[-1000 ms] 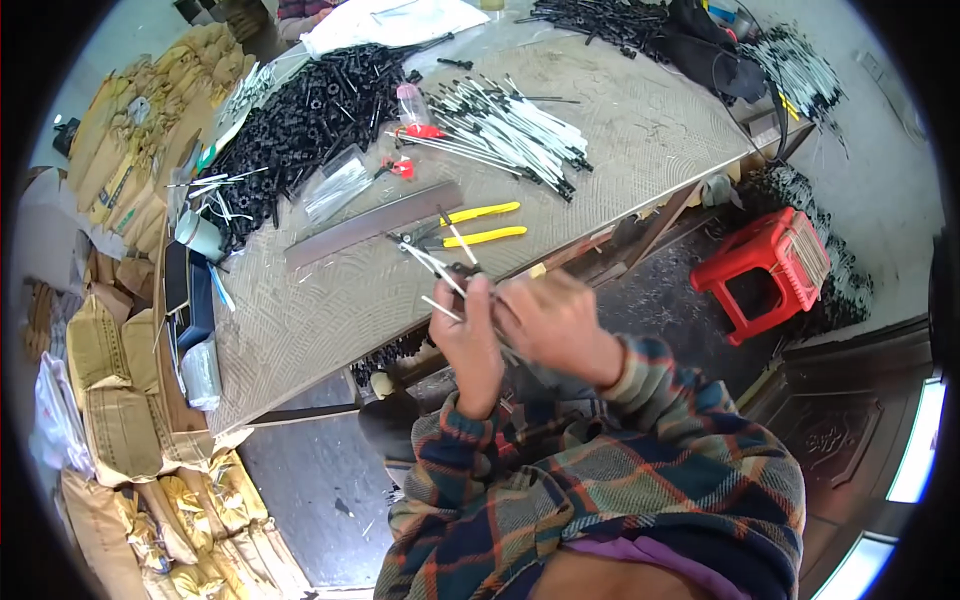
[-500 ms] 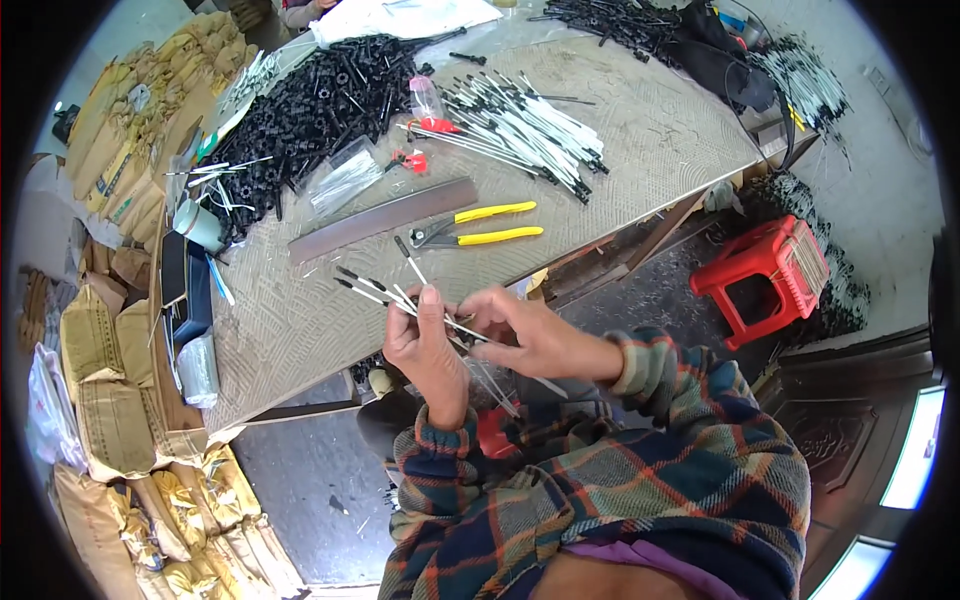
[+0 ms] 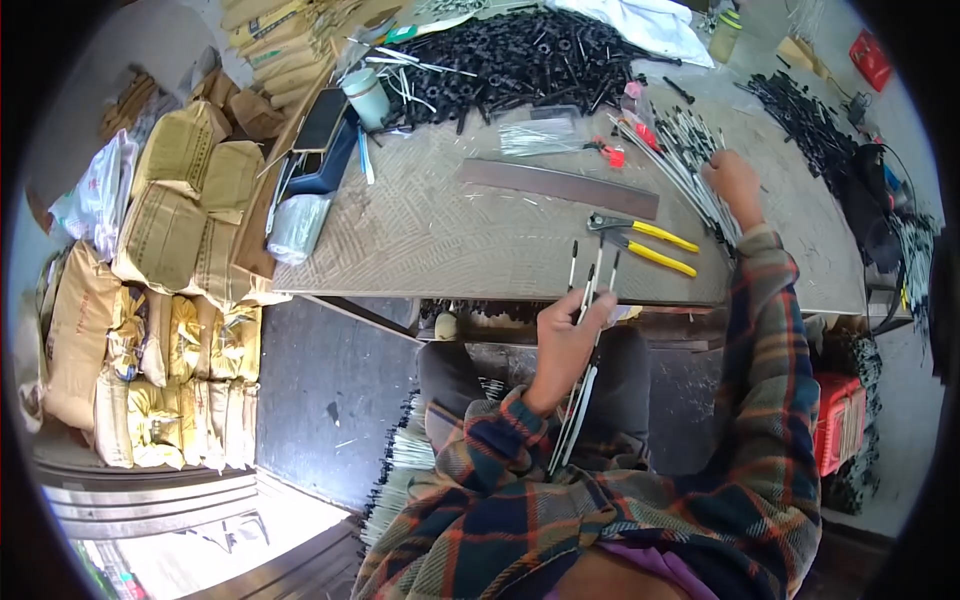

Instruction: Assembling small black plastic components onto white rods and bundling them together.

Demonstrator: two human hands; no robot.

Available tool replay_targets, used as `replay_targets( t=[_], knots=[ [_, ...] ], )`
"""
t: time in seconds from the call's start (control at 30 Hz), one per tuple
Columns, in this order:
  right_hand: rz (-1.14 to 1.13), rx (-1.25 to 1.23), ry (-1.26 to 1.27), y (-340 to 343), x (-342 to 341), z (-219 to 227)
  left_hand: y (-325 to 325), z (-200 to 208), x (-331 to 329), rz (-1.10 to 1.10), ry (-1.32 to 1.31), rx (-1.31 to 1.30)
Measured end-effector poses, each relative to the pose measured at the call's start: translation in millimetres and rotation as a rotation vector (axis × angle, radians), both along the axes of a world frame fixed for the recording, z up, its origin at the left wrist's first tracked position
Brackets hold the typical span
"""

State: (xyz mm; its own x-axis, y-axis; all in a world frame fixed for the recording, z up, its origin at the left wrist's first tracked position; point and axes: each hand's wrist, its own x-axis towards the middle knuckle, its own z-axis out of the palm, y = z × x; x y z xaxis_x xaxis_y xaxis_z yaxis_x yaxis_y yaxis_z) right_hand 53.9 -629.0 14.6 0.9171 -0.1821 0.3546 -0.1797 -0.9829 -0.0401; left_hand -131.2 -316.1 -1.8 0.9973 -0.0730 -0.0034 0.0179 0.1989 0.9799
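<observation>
Several thin white plastic rods with black ends (image 3: 578, 405) are gripped in my left hand (image 3: 567, 348), fingers closed round them just off the table's front edge. The black tips point up past my fingers and the white lengths hang toward my lap. My right hand (image 3: 735, 185) is stretched out over a heap of similar white rods (image 3: 688, 185) at the table's right. Its fingers are curled down on the heap, and what they pinch is hidden. Between the two hands lie end-cutting pincers with yellow handles (image 3: 664, 236), beside a flat brown strip (image 3: 560, 188).
A large mound of black plastic parts (image 3: 510, 62) covers the table's back. Near it are a clear bag of white pieces (image 3: 540, 136), a light-coloured cup (image 3: 365, 98) and a blue box (image 3: 340, 155). Brown sacks (image 3: 160, 235) stack at left; a red stool (image 3: 842, 425) stands at right.
My right hand has left the rods in my left hand and reached to the heap on the right. My left hand still holds its rods, now more upright. The view has turned leftward.
</observation>
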Motion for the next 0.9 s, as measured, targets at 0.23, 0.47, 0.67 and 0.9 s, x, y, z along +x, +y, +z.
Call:
replay_targets(
  t=[0.23, 0.47, 0.67, 0.9],
  knots=[
    [0.12, 0.398, -0.532, 4.7, -28.2, 45.1, 23.8, 25.5, 26.7, 0.23, 0.034, -0.28],
    [0.558, 0.867, -1.221, 21.6, -90.5, 104.7, 9.6, 30.9, 13.2, -0.07, 0.022, -0.424],
    [0.467, 0.696, -1.532, 51.9, -128.2, 105.1, -31.0, 12.9, 9.2, -0.324, 0.258, -0.376],
    [0.466, 0.778, -0.871, 71.9, -31.9, 66.1, -73.3, 8.1, 41.3, -0.396, 0.291, -0.827]
  ],
)
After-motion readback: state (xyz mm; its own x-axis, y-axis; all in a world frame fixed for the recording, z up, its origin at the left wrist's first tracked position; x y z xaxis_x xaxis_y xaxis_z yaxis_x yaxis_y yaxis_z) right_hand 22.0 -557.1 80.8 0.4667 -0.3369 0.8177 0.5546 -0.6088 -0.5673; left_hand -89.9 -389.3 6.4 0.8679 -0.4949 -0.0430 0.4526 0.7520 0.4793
